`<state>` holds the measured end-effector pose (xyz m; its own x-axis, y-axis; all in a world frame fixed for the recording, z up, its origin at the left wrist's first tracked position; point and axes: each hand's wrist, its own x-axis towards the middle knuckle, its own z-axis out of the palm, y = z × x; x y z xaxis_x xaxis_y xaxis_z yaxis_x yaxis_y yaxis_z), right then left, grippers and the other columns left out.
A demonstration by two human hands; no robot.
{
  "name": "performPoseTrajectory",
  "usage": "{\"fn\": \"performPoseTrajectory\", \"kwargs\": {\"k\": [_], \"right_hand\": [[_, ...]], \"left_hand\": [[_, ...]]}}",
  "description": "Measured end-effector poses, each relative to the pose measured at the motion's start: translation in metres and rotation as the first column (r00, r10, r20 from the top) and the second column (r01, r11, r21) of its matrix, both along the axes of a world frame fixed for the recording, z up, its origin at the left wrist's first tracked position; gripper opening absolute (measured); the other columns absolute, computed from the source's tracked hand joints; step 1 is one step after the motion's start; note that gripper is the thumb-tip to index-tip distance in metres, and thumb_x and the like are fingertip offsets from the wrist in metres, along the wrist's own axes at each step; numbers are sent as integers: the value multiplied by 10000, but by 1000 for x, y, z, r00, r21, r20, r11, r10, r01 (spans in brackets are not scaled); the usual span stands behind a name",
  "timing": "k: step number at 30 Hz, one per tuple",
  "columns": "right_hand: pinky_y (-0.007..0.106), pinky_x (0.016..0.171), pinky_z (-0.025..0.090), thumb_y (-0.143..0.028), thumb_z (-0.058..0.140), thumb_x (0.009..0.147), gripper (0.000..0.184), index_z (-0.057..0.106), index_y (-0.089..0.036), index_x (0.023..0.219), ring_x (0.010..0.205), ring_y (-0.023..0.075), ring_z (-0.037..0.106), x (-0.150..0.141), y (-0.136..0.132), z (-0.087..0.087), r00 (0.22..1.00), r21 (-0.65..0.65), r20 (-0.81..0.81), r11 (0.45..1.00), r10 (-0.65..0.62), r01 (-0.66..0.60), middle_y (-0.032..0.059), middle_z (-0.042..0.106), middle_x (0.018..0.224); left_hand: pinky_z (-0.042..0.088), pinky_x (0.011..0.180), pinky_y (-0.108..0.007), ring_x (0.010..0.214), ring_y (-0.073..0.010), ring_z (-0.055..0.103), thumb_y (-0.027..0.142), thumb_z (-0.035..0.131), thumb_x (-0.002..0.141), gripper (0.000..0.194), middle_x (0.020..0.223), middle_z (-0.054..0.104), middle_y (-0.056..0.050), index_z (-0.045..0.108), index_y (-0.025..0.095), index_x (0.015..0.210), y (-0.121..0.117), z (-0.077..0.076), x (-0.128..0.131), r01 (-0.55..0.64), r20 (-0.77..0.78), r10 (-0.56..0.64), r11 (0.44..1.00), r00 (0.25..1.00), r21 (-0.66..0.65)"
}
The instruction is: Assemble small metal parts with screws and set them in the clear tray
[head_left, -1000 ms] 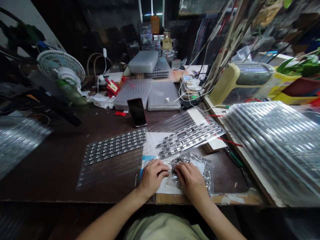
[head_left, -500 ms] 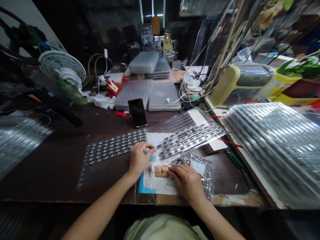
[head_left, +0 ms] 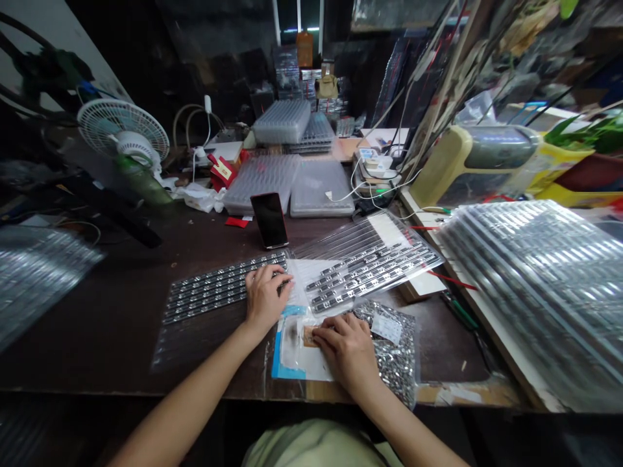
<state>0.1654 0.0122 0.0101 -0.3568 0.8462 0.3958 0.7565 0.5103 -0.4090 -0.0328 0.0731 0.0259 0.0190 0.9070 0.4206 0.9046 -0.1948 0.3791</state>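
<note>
Passage left of the left hand [head_left: 265,301] is allowed over the dark bench top [head_left: 92,311], beyond a tray of metal strips [head_left: 214,290]. Far reach is blocked by an upright phone [head_left: 269,220]. The right hand [head_left: 346,350] is hemmed in by a second strip tray [head_left: 374,266] farther on and stacked plastic trays [head_left: 535,279] at right.

Dark wooden workbench [head_left: 87,311], viewed from its front edge. Beneath the left hand [head_left: 265,301] lies a clear plastic tray strip with rows of metal parts [head_left: 209,292]. Beneath the right hand [head_left: 345,347] lies a white paper sheet [head_left: 296,353], with a plastic bag of small silver parts [head_left: 394,363] just to that hand's right. Ahead of the right hand lies a second clear tray strip [head_left: 374,266]. Ahead of the left hand stands a smartphone [head_left: 269,220], with two clear plastic trays [head_left: 257,185] beyond it.
</note>
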Motion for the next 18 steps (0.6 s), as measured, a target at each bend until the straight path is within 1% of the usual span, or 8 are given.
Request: {"fn": "performPoseTrajectory", "kwargs": {"k": [3, 6, 8, 10, 12, 14, 16, 18], "right_hand": [[316, 707, 292, -306, 632, 840, 78, 708, -323, 836, 808, 145, 484, 1, 0, 1, 1000, 4, 1, 1000, 4, -4, -11, 636, 840], [318, 708, 293, -293, 633, 838, 80, 706, -324, 847, 811, 153, 480, 0, -1, 2, 1000, -10, -10, 1000, 3, -3, -9, 638, 842], [323, 707, 292, -282, 627, 841, 89, 705, -322, 859, 807, 162, 474, -1, -3, 2, 1000, -22, -19, 1000, 2, -2, -5, 642, 845], [327, 709, 293, -278, 617, 847, 98, 703, -321, 866, 808, 168, 470, -1, -4, 2, 1000, -32, -20, 999, 2, -3, -3, 643, 847], [327, 715, 298, -289, 610, 851, 105, 699, -321, 896, 823, 173, 473, 2, -3, 4, 1000, -42, -9, 999, 10, -10, 0, 643, 863], [330, 725, 303, -294, 598, 860, 133, 689, -309, 957, 844, 177, 480, 10, 1, 10, 1000, -28, 1, 1000, -13, 13, 10, 645, 898], [337, 740, 302, -287, 581, 872, 149, 681, -283, 982, 853, 182, 481, 22, 7, 17, 996, 14, 16, 996, -93, 93, 20, 649, 921], [346, 745, 290, -288, 569, 879, 127, 688, -275, 920, 839, 187, 471, 32, 13, 22, 984, 58, 66, 985, -166, 162, 19, 651, 894]], "left_hand": [[269, 956, -464, 913, -229, 554, 292, 650, 795, 71, 910, 663, -38, 696, 245, 822, 6, 3, 22, 112, 2, -112, 993, 994, -44], [280, 960, -478, 894, -232, 570, 268, 667, 778, 46, 853, 683, -30, 669, 228, 755, 12, 5, 34, 140, 30, -139, 988, 990, -70], [320, 947, -469, 887, -228, 588, 235, 640, 793, 54, 845, 694, -26, 649, 217, 743, 11, 7, 33, 146, 100, -137, 986, 986, -85], [398, 892, -422, 864, -214, 611, 224, 606, 809, 57, 840, 697, -27, 641, 206, 769, 5, 10, 26, 163, 238, -131, 979, 962, -122], [473, 800, -350, 823, -188, 635, 238, 567, 831, 100, 872, 691, -34, 644, 199, 882, -7, 12, 16, 218, 434, -119, 958, 893, -185], [511, 687, -283, 748, -153, 650, 268, 507, 866, 214, 945, 671, -49, 623, 197, 1031, -22, 10, 7, 295, 607, -86, 921, 790, -254], [514, 603, -243, 682, -127, 644, 289, 451, 893, 272, 989, 646, -64, 607, 194, 1094, -38, 6, 0, 350, 700, -43, 886, 713, -302], [506, 562, -224, 650, -117, 625, 298, 461, 889, 261, 955, 637, -65, 633, 185, 1050, -52, 1, -2, 355, 711, -24, 878, 702, -321]]}}
